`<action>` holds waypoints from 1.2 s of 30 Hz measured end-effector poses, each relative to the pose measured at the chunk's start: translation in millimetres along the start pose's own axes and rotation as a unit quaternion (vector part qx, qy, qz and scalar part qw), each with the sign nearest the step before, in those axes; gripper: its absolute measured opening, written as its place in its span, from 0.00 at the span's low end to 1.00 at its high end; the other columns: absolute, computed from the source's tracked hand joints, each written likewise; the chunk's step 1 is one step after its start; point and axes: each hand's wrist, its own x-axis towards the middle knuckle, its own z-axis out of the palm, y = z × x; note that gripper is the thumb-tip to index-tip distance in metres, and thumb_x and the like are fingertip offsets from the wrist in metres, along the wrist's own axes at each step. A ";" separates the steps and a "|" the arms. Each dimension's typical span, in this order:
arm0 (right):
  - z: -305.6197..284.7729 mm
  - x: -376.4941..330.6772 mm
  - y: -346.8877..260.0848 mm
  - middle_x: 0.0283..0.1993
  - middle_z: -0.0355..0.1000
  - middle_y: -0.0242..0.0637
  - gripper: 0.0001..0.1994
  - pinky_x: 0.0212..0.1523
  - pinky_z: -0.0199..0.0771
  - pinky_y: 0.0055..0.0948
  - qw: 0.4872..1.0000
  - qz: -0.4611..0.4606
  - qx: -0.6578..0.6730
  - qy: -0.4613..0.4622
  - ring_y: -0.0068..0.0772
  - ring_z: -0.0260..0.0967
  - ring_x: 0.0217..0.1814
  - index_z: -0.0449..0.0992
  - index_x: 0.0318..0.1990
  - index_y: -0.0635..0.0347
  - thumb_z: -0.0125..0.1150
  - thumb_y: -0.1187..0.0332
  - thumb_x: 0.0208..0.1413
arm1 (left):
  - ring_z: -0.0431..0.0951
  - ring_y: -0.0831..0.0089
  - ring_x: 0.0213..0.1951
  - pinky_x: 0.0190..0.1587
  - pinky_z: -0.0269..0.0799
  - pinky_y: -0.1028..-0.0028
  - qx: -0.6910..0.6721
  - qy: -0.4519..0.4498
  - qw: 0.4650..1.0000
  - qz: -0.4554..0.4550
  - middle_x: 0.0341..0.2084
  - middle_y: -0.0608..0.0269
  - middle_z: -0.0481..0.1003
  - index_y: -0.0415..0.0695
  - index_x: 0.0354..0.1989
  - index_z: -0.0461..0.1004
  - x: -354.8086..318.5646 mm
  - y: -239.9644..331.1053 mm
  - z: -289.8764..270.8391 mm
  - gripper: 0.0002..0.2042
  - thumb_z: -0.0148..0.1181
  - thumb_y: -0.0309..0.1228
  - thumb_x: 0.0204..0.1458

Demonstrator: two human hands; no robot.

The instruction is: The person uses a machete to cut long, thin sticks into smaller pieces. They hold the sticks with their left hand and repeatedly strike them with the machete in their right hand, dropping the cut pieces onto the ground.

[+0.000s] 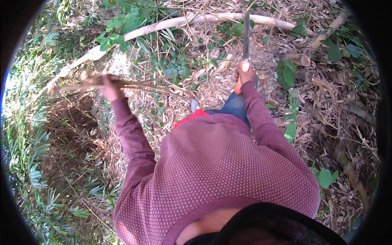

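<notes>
In the head view, the person looks down over a maroon dotted sweater [212, 163] to a ground of dry leaves and straw. The left hand [109, 86] is stretched out to the left and its fingers are clenched around a bundle of thin dry stalks [134, 83]; the exact number of stalks cannot be told, but they are several, and they lie almost level, running from the left side to the middle. The right hand [245, 75] is closed around the orange handle [240, 79] of one machete [246, 34], and its long grey blade points up and away from the body. The blade tip crosses one pale bent pole [163, 25], which curves across the top from left to right. One cut stump [300, 60] stands to the right of the blade. Green plants grow on the left side and between the pole and the hands. A piece of blue jeans [234, 106] shows under the right wrist
</notes>
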 end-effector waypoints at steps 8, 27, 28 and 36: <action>-38.4 8.3 31.1 0.18 0.66 0.32 0.11 0.18 0.64 0.23 0.995 0.051 0.045 -0.070 0.21 0.62 0.16 0.66 0.34 0.64 0.61 0.71 0.44 | 0.67 0.81 0.16 0.16 0.66 0.77 0.128 -0.197 0.969 -0.080 0.20 0.64 0.71 0.44 0.38 0.74 -29.0 -185.6 249.7 0.09 0.53 0.34 0.52; -112.2 33.3 25.5 0.24 0.67 0.35 0.10 0.24 0.69 0.24 0.973 0.213 0.088 0.023 0.24 0.66 0.21 0.67 0.35 0.67 0.59 0.77 0.45 | 0.75 0.56 0.36 0.44 0.68 0.66 0.418 -0.128 0.899 0.034 0.32 0.48 0.75 0.40 0.43 0.72 89.1 -447.9 488.1 0.23 0.64 0.39 0.38; -110.9 33.7 25.7 0.24 0.67 0.35 0.11 0.23 0.69 0.24 0.973 0.216 0.074 0.016 0.25 0.66 0.21 0.66 0.36 0.66 0.58 0.77 0.45 | 0.75 0.56 0.38 0.45 0.67 0.66 0.421 -0.152 0.894 0.008 0.35 0.46 0.74 0.41 0.45 0.71 90.8 -444.4 488.7 0.22 0.63 0.36 0.39; -97.7 23.3 32.9 0.23 0.65 0.35 0.11 0.23 0.67 0.24 0.986 0.158 0.046 -0.025 0.26 0.65 0.20 0.64 0.36 0.65 0.56 0.75 0.46 | 0.72 0.80 0.17 0.19 0.67 0.80 0.203 -0.258 0.944 -0.037 0.23 0.60 0.75 0.38 0.37 0.70 56.4 -358.2 482.0 0.09 0.56 0.27 0.49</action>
